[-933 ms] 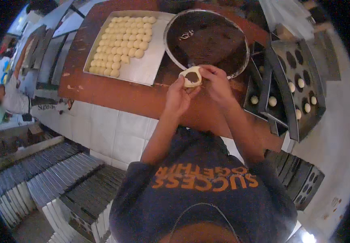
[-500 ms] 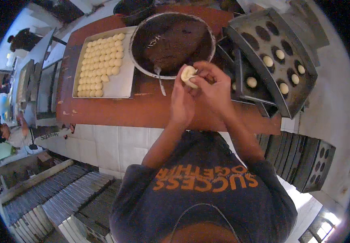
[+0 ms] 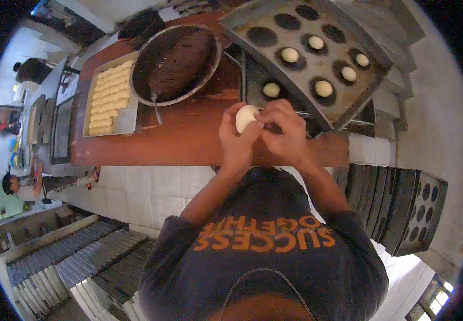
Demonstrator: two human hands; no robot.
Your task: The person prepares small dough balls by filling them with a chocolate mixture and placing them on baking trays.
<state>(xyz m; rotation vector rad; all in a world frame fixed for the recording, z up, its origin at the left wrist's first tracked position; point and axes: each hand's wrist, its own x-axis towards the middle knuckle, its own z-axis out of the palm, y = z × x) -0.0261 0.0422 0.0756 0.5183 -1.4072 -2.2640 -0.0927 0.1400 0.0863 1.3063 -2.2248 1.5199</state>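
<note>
A smooth, pale dough ball [image 3: 246,119] is held up between my two hands, above the near part of the table. My left hand [image 3: 235,134] curls around its left side and underneath. On the other side, my right hand [image 3: 284,128] pinches its edge with thumb and fingertips. Just beyond them lies a dark baking tray with round hollows [image 3: 263,40], tilted over other trays, and several dough balls sit in its hollows. One more dough ball [image 3: 271,90] rests in the tray underneath.
A large bowl of dark brown filling [image 3: 180,64] has a spoon [image 3: 157,111] at its near rim. Left of it, a metal tray [image 3: 129,120] carries rows of dough balls. Stacked moulded trays [image 3: 381,208] stand below at right. Another person [image 3: 25,187] is far left.
My view has turned toward the right-hand trays. The dough between my hands showed a folded opening before; now a smooth, rounded side faces up, with my right fingers pinching its edge.
</note>
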